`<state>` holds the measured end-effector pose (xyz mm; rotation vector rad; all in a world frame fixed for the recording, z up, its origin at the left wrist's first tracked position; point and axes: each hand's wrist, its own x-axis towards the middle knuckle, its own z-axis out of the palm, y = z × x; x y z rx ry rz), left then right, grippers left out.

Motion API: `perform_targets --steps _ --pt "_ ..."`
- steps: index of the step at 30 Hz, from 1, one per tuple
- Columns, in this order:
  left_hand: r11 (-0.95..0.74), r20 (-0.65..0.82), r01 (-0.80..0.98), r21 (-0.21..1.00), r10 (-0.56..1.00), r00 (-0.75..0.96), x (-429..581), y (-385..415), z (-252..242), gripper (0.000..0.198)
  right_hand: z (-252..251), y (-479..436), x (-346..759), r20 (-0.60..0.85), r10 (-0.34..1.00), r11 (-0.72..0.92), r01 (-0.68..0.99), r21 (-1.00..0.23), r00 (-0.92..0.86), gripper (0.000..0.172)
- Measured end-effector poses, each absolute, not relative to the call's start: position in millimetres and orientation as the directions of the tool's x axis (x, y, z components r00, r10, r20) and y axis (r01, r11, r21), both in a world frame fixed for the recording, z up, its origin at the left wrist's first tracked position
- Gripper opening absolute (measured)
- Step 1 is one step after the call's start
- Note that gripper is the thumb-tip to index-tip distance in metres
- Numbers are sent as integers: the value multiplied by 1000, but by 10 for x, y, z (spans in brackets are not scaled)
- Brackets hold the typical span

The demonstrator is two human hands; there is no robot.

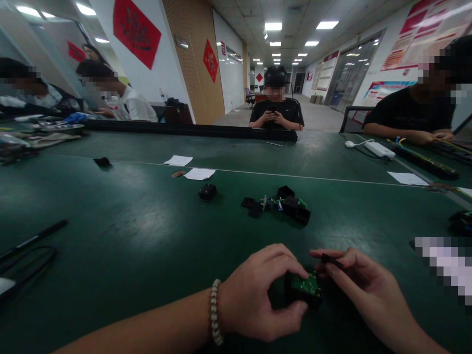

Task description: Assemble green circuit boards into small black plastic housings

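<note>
My left hand (263,295) wears a beaded bracelet and is closed around a small black plastic box (313,299), thumb on the near side and fingers on the far side. A green circuit board (305,282) shows in the box's open top. Just right of the box, my right hand (363,280) pinches a small flat black cover (332,260) between thumb and fingers. The cover is held tilted, apart from the box as far as I can see. Farther back lie several black box parts (295,209) with small wired boards, and a closed black box (207,192).
White paper slips (199,174) lie on the green table (140,236). A black cable (33,268) is at the left, a pixelated flat object (446,265) at the right. Across the table, a long black bar (191,129) runs in front of a seated person (276,110); a power strip (379,149) lies far right.
</note>
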<state>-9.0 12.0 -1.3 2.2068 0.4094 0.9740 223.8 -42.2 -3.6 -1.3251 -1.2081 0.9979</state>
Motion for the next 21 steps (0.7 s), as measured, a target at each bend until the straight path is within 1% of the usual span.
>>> perform_targets --steps 8,10,14,18,21 --pt "-725 519 32 688 522 677 -100 112 -45 39 -107 -421 2223 115 979 98 102 -990 169 36" --pt "-730 527 27 683 518 674 -101 115 -63 40 -105 -413 2221 139 980 119 139 -983 145 35" --pt "-731 537 16 682 516 668 -91 119 -82 39 -59 -394 2228 202 975 170 266 -949 96 33" --pt "-730 543 16 683 524 656 -79 119 -86 39 -50 -389 2251 207 975 171 334 -927 76 18" --pt "-734 540 24 679 521 661 -82 117 -88 38 -84 -387 2271 205 977 170 348 -922 64 16"
